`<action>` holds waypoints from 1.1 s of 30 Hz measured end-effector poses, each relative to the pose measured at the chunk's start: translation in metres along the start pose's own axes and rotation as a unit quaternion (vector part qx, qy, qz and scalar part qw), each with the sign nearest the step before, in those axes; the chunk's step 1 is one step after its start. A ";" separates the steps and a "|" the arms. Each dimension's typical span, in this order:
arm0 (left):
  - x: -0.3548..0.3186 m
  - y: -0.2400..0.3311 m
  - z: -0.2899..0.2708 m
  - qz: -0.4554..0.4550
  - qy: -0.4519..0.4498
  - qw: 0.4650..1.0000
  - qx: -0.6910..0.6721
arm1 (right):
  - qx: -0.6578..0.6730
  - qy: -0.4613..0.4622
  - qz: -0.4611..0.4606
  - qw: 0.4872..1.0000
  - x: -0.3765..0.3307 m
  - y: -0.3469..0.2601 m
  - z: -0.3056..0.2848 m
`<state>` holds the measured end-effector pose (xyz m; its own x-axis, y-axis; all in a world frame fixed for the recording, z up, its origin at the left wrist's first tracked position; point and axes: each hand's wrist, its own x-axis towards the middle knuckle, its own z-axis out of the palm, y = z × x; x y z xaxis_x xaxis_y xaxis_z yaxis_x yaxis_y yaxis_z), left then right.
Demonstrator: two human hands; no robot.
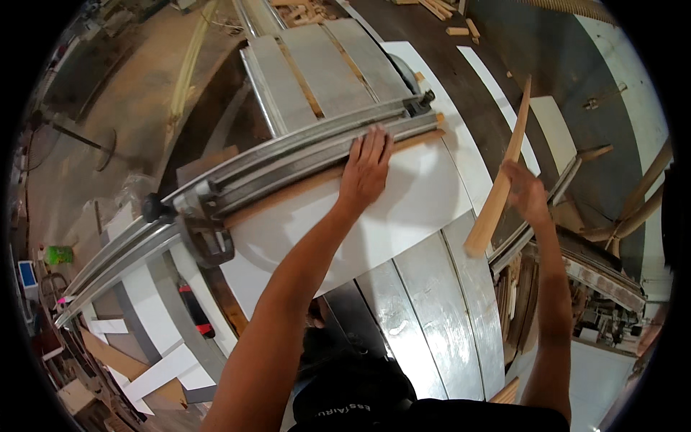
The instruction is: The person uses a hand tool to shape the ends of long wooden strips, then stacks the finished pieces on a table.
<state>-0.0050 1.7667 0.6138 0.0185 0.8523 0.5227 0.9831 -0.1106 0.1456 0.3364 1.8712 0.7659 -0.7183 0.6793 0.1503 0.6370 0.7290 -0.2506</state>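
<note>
My left hand (366,167) lies over a metal fence (302,153) that crosses the saw table, its fingers stretched out onto the rail and its palm above a white panel (324,223). A thin brown wooden strip (281,195) runs along the fence at the panel's far edge. Off to the right, my right hand (529,193), a little blurred, is closed around a long tapered wooden strip (498,194). That strip is held tilted, its wide end nearest me and its narrow end pointing away.
Metal table slats (425,302) lie in front of me. A clamp with a black handle (205,230) sits at the fence's left end. A red and black utility knife (196,311) rests at lower left near white offcuts (162,371). Small wood blocks (457,32) lie at the far side.
</note>
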 end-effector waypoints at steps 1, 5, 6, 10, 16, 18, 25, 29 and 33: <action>-0.012 0.002 -0.007 0.016 -0.021 0.999 -0.035 | -0.018 0.006 -0.008 1.000 -0.012 -0.006 0.005; -0.055 -0.024 -0.026 0.047 -0.050 0.996 -0.055 | -0.066 -0.024 -0.044 0.997 -0.048 -0.065 0.025; -0.065 -0.026 -0.034 0.010 -0.056 0.996 -0.063 | -0.060 -0.027 -0.042 0.997 -0.062 -0.072 0.038; -0.086 -0.020 -0.059 -0.109 -0.107 0.986 -0.073 | -0.101 -0.028 -0.042 0.994 -0.102 -0.125 0.042; -0.153 0.026 -0.067 -0.079 -0.126 0.983 -0.106 | -0.057 0.025 -0.054 0.997 -0.101 -0.182 0.036; -0.177 0.058 -0.086 -0.051 -0.137 0.985 -0.096 | -0.039 0.050 -0.056 0.996 -0.094 -0.198 0.043; -0.241 0.116 -0.114 -0.115 -0.141 0.976 -0.117 | -0.020 0.055 -0.046 0.997 -0.061 -0.264 0.109; -0.248 0.106 -0.130 -0.067 -0.072 0.992 -0.084 | -0.013 0.051 -0.013 0.999 -0.034 -0.293 0.151; -0.261 0.099 -0.174 -0.116 0.029 0.975 -0.187 | -0.041 -0.010 0.027 0.999 -0.018 -0.301 0.188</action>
<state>0.0555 1.4441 0.6375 -0.2176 0.8474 0.4844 0.8248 -0.1057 0.5554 0.1049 1.6240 0.6588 -0.6873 0.7164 0.1201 0.6948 0.6966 -0.1788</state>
